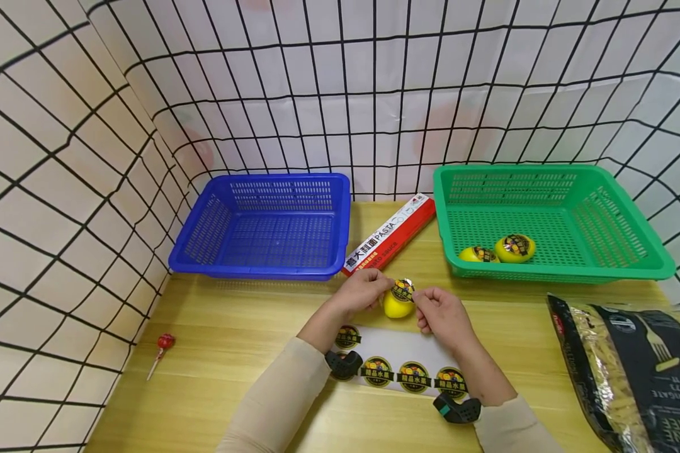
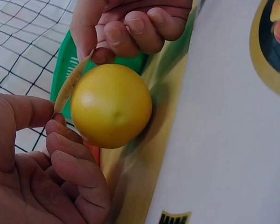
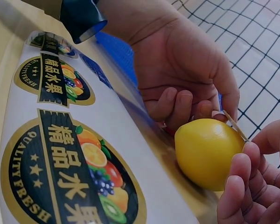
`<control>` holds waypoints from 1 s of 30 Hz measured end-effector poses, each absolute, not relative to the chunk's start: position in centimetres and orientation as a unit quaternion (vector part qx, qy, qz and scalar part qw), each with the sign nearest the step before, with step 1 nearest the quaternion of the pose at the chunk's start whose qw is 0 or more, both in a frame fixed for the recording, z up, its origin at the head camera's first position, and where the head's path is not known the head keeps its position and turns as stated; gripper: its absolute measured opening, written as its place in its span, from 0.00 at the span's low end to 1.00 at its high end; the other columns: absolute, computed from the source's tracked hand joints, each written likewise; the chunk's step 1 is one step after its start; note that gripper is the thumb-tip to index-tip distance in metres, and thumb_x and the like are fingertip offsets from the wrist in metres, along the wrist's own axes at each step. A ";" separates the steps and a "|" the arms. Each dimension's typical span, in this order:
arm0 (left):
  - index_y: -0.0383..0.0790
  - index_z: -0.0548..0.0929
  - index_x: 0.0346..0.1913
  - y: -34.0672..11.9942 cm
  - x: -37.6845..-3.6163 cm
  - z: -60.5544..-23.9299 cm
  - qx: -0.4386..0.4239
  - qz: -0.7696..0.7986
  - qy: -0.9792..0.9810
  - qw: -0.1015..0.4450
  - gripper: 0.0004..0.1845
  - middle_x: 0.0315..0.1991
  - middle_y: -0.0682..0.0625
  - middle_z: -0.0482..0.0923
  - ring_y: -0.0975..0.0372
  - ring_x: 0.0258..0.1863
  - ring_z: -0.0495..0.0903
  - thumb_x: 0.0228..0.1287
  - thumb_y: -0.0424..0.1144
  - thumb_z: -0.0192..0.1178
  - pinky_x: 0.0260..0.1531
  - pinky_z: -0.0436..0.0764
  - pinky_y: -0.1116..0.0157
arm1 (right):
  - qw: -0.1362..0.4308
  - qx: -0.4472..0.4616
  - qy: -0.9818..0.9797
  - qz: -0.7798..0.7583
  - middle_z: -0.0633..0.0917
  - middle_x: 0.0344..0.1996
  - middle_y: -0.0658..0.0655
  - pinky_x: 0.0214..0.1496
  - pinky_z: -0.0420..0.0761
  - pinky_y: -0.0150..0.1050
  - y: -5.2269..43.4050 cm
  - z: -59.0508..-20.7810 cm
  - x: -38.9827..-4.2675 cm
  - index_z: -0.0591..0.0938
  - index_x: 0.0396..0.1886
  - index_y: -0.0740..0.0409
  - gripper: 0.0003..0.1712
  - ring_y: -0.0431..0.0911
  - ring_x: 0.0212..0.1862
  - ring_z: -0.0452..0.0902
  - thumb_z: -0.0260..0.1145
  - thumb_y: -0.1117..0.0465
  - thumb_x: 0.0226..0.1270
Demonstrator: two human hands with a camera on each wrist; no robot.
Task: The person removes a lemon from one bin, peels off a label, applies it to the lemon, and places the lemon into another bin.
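Observation:
A yellow lemon [image 1: 398, 307] rests on the table between my hands. Against its upper side stands a round black and gold fruit sticker [image 1: 402, 290]. My left hand [image 1: 365, 291] pinches one edge of this sticker between thumb and forefinger. The opposite edge is pinched by my right hand [image 1: 443, 316]. In the left wrist view the sticker [image 2: 71, 86] is seen edge-on beside the lemon [image 2: 113, 106]; how much of it touches the skin I cannot tell. A white sheet of matching stickers [image 1: 396, 345] lies below my hands, partly covered by my wrists.
A blue basket [image 1: 286, 272] stands back left. The green basket [image 1: 561, 270] at right holds two stickered lemons [image 1: 514, 248]. Between them lies a red and white pasta box [image 1: 392, 236]. A pasta bag [image 1: 629, 371] lies right, a lollipop [image 1: 165, 341] left. Wire mesh [image 1: 345, 94] surrounds the table.

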State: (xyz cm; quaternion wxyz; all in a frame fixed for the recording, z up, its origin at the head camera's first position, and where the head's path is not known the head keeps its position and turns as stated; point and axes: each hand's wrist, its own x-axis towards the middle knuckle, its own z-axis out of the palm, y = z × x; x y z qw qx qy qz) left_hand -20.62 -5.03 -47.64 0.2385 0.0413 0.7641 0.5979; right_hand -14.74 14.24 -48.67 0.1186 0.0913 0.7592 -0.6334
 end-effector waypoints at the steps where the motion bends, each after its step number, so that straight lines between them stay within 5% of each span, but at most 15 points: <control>1: 0.43 0.76 0.30 -5.0 -20.6 -47.7 0.041 0.598 0.764 0.239 0.12 0.20 0.53 0.68 0.65 0.16 0.64 0.71 0.44 0.61 0.17 0.65 0.71 | 0.118 0.090 0.759 -0.634 0.79 0.22 0.48 0.26 0.81 0.31 14.3 -48.6 -14.7 0.77 0.42 0.65 0.16 0.39 0.22 0.75 0.60 0.54 0.78; 30: 0.42 0.76 0.30 -5.0 -20.1 -47.8 0.066 0.568 0.783 0.243 0.12 0.22 0.53 0.72 0.63 0.18 0.67 0.71 0.44 0.59 0.19 0.66 0.70 | 0.119 0.092 0.750 -0.644 0.78 0.21 0.51 0.23 0.79 0.31 14.6 -49.8 -14.9 0.77 0.40 0.65 0.15 0.41 0.21 0.74 0.59 0.55 0.79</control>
